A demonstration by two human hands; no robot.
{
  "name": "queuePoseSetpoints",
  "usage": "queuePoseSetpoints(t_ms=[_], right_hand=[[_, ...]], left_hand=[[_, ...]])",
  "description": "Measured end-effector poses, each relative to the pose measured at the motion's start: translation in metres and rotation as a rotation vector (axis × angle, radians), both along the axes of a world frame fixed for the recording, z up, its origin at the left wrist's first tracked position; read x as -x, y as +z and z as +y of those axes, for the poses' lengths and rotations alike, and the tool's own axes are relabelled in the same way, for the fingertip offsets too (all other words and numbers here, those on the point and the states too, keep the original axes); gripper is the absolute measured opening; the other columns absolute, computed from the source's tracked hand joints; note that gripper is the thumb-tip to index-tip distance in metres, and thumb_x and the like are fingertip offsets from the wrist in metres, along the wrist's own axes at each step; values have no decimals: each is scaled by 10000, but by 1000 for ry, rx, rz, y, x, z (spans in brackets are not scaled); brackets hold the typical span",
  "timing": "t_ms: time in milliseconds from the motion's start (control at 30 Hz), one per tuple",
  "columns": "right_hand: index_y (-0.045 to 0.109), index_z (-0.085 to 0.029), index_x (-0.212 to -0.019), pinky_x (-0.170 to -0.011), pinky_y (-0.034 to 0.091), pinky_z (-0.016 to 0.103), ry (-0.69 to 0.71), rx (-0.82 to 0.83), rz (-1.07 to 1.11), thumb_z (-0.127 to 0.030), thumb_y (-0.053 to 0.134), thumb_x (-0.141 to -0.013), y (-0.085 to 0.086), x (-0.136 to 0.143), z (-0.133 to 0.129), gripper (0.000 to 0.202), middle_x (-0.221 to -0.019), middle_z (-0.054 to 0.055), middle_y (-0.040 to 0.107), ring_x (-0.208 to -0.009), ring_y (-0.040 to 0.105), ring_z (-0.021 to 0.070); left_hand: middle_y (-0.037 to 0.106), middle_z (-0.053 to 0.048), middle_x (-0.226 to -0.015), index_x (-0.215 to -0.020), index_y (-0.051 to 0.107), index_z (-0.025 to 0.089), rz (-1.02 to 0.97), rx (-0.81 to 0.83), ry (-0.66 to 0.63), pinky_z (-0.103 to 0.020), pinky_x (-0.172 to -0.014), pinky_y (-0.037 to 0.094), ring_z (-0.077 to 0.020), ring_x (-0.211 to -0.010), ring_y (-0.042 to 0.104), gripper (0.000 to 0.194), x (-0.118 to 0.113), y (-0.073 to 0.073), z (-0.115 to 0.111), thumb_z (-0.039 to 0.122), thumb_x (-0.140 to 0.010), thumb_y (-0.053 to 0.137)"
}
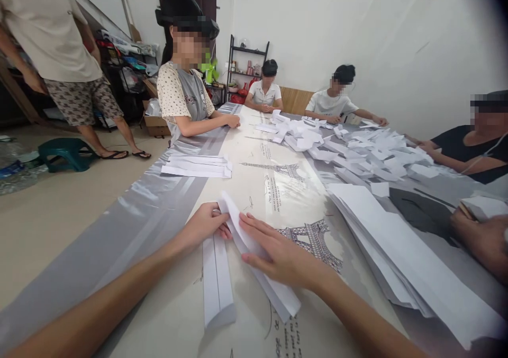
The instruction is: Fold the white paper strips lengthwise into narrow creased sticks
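Observation:
A folded white paper strip [273, 285] slants across the table in front of me. My left hand [208, 221] pinches its far end between thumb and fingers. Along the same strip lies my right hand [278, 249], fingers stretched out and thumb apart, touching the paper. Just left of it, a second folded strip [218, 289] with a lengthwise crease rests on the table, its top partly under my left hand. Farther off, several folded strips [196, 166] lie side by side.
The printed tablecloth [246, 209] shows Eiffel Tower drawings. A stack of white sheets [381, 241] is on the right, with a large heap of folded paper [357, 149] behind it. Several people sit or stand around. A green stool [65, 151] stands on the left floor.

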State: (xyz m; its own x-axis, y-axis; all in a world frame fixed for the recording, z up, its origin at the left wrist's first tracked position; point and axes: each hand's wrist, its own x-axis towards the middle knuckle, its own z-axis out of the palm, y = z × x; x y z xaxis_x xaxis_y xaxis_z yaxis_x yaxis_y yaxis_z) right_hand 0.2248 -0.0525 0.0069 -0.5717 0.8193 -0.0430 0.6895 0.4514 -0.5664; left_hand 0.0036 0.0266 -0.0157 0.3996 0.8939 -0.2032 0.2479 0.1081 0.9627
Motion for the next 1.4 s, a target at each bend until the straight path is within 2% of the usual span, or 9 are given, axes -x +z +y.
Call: queuePoseSetpoints(t_ms=[167,233,333,467,533,667,867,1000,1400], right_hand=[[163,-238,-1641,-1290,195,469,22,-25,-59,-446,438,-1049,-15,3,4,685,-1702,2,132,-1571,113,224],[160,-213,-1642,-1294,175,455,29,-57,-74,-391,431,-1048,-18,4,3,676,-1703,15,127,-1572,109,208],[166,-185,-1640,-1295,156,450,37,-105,-90,-333,401,-1046,-21,8,2,655,-1704,32,123,-1572,109,203],[106,-182,-1647,-1289,162,470,48,-159,-101,-260,386,-1025,-27,13,0,686,-1706,44,117,-1572,98,210],[70,-193,-1649,-1285,177,479,54,-186,-105,-239,388,-1016,-30,14,0,710,-1705,48,116,-1571,101,217],[63,-210,-1650,-1274,211,505,69,-236,-112,-228,382,-1021,-31,15,-1,705,-1700,57,138,-1564,129,239],[80,-183,-1647,-1270,208,527,117,-325,-152,-192,353,-1030,-30,17,-5,675,-1680,90,195,-1556,155,248],[63,-191,-1648,-1273,199,527,127,-333,-165,-215,327,-1056,-31,17,-6,649,-1681,91,183,-1555,154,245],[-27,-205,-1643,-1282,135,542,146,-294,-209,-235,309,-1063,-30,20,-8,671,-1699,66,97,-1568,80,228]], left_hand=[[674,-4,-641,-1063,527,159,196,-182,34,-293,-541,497,-212,-552,661,258,8,-3,0,336,-882,577],[696,-32,-797,-1223,474,158,440,-472,126,-321,-617,517,-243,-701,692,377,10,1,-4,309,-898,589],[662,-132,-1092,-1206,540,151,814,-939,206,-388,-780,538,-286,-961,674,262,10,9,-15,191,-949,504],[588,-203,-1348,-1263,585,88,966,-1316,-15,-425,-1018,500,-313,-1260,579,356,3,4,-31,62,-954,409],[558,-228,-1418,-1338,553,41,1062,-1342,-175,-459,-1106,447,-335,-1367,507,419,0,-8,-36,45,-948,399],[563,-285,-1411,-1469,446,-6,1271,-1201,-248,-434,-1031,514,-338,-1330,561,553,-1,-25,-41,9,-921,374],[482,-292,-1495,-1394,566,-5,1377,-1239,-270,-552,-1131,418,-403,-1422,445,496,-5,-22,-46,78,-936,395],[485,-306,-1485,-1385,550,-59,1351,-1291,-374,-476,-1169,396,-371,-1414,467,498,-5,-25,-42,75,-933,391],[564,-295,-1414,-1387,576,-20,1286,-1264,-270,-560,-1152,397,-407,-1398,477,529,-6,-43,-44,41,-886,416]])
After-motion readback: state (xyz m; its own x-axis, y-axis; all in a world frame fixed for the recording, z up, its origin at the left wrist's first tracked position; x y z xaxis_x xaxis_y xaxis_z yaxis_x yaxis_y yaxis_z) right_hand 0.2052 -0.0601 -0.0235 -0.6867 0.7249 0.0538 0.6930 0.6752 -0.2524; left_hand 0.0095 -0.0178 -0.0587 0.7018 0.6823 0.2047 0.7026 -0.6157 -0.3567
